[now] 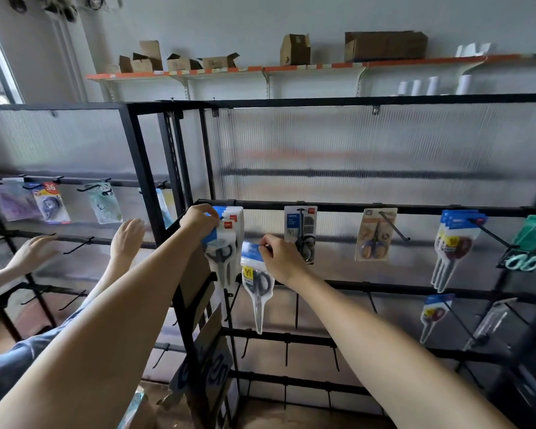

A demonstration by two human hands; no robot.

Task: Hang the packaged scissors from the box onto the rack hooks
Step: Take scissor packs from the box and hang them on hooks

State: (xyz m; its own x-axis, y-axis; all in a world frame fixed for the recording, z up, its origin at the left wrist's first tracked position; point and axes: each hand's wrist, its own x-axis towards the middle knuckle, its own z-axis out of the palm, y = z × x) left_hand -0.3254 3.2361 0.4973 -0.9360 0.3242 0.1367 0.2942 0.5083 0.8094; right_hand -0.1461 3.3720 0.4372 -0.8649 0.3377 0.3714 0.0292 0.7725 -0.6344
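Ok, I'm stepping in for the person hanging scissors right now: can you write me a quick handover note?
Left hand: grips the top of the scissor packs bunched on the upper-left hook.
Right hand: pinches the blue header of one scissor pack, held off any hook.
Done: packs already hang along the black rack.
Left: hook the held pack. The box is not clearly identifiable, so the remaining stock is unknown.

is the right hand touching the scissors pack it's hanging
Touching. The head view shows the right hand pinching the blue header card of the scissors pack, fingers curled over its top edge.
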